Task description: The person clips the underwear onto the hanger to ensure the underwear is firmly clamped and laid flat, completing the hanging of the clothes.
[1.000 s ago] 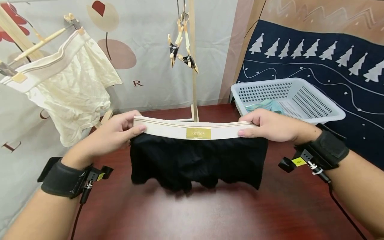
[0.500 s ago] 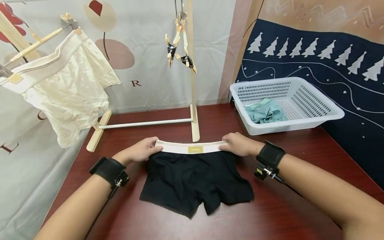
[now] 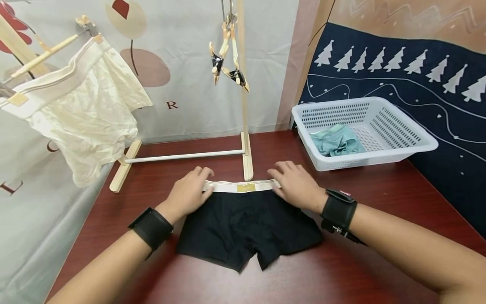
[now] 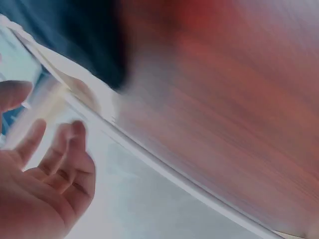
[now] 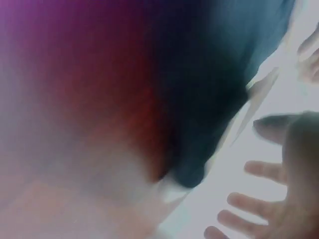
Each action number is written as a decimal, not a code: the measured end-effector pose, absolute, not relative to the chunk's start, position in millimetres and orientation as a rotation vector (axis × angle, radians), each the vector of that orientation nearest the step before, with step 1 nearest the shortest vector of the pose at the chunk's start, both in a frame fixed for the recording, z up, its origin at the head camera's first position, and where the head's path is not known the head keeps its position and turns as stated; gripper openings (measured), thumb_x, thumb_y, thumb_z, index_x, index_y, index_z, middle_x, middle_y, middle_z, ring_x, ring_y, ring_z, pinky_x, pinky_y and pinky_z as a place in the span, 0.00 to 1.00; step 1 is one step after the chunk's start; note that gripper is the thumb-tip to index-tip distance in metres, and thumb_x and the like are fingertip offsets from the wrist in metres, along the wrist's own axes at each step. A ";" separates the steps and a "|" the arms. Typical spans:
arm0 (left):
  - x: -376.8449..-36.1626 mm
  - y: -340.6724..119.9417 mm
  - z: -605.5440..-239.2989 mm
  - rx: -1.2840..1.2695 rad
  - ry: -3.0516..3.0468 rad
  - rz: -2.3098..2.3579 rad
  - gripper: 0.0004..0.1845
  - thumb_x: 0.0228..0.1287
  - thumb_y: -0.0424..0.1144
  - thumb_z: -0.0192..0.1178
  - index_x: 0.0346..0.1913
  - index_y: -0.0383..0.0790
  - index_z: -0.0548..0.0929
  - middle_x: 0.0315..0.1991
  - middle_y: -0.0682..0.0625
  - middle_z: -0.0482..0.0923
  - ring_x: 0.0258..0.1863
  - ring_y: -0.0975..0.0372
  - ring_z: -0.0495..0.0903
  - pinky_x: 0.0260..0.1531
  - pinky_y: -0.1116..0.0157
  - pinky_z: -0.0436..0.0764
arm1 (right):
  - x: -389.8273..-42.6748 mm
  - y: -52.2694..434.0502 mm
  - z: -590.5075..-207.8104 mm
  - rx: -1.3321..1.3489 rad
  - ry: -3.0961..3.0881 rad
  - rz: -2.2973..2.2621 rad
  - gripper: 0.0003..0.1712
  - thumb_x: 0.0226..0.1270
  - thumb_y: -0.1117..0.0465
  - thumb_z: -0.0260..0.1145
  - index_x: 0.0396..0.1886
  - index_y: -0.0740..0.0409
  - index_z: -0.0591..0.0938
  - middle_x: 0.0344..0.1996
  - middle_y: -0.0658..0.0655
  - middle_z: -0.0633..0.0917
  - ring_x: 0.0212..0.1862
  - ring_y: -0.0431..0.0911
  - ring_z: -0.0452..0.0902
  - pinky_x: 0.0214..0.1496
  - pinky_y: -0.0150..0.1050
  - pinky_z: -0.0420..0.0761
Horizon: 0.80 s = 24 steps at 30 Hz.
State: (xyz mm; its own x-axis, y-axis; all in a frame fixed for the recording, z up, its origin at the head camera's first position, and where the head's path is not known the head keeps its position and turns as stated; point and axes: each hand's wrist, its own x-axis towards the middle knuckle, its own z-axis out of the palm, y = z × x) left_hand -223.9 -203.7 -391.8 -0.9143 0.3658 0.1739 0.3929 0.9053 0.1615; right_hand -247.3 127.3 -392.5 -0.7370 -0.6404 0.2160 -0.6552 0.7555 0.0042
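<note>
Black boxer briefs are lying flat on the worktop; left hand and right hand are hovering around the white waistband's ends, fingers loosely spread, gripping nothing (contact: can't tell). Cloth is looking light, soft, floppy; waistband ends are probably offering the best hold. Gold label is showing unreadable print; backdrop is showing an "R"

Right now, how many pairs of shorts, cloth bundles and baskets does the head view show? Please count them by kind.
Pairs of shorts: 2, the black shorts and the cream shorts
Teal cloth bundle: 1
Basket: 1
Total: 4
</note>
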 end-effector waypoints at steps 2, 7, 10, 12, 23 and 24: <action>-213.6 -195.4 -390.5 -0.713 -2.942 -0.297 0.28 0.68 0.49 0.63 0.66 0.44 0.72 0.59 0.42 0.76 0.53 0.50 0.79 0.47 0.49 0.81 | -232.2 127.6 -391.7 1.142 -2.790 0.119 0.32 0.71 0.49 0.64 0.70 0.59 0.72 0.67 0.68 0.73 0.69 0.65 0.68 0.64 0.61 0.72; -191.9 -193.5 -395.9 -1.014 -3.117 -0.216 0.39 0.71 0.57 0.58 0.78 0.47 0.59 0.78 0.36 0.54 0.77 0.41 0.56 0.68 0.39 0.65 | -206.7 145.6 -404.9 1.308 -3.020 0.186 0.38 0.77 0.44 0.54 0.77 0.60 0.61 0.77 0.69 0.58 0.77 0.67 0.53 0.73 0.65 0.59; -185.6 -200.1 -401.9 -1.089 -3.201 -0.203 0.39 0.72 0.58 0.55 0.79 0.45 0.57 0.79 0.35 0.49 0.79 0.41 0.50 0.73 0.42 0.59 | -204.5 163.7 -416.8 1.266 -3.076 0.210 0.40 0.78 0.41 0.51 0.78 0.60 0.59 0.78 0.68 0.56 0.78 0.65 0.51 0.74 0.64 0.57; -183.7 -205.9 -404.8 -1.094 -3.241 -0.227 0.39 0.73 0.58 0.54 0.79 0.45 0.56 0.80 0.36 0.48 0.79 0.41 0.47 0.74 0.42 0.56 | -205.8 175.1 -423.2 1.219 -3.092 0.208 0.42 0.76 0.37 0.50 0.79 0.57 0.57 0.79 0.65 0.55 0.79 0.62 0.50 0.75 0.63 0.57; -174.3 -217.5 -405.3 -1.043 -3.244 -0.342 0.38 0.73 0.58 0.54 0.78 0.45 0.59 0.80 0.39 0.50 0.79 0.43 0.50 0.73 0.39 0.54 | -202.4 185.1 -418.7 1.232 -3.045 0.168 0.43 0.75 0.37 0.52 0.78 0.58 0.59 0.79 0.64 0.56 0.80 0.59 0.51 0.76 0.62 0.56; -176.5 -217.3 -404.1 -1.020 -3.215 -0.343 0.35 0.73 0.57 0.55 0.76 0.45 0.63 0.78 0.39 0.56 0.77 0.43 0.55 0.72 0.40 0.59 | -203.1 182.9 -416.6 1.232 -3.009 0.178 0.41 0.75 0.39 0.55 0.77 0.59 0.62 0.77 0.66 0.59 0.78 0.61 0.54 0.75 0.62 0.58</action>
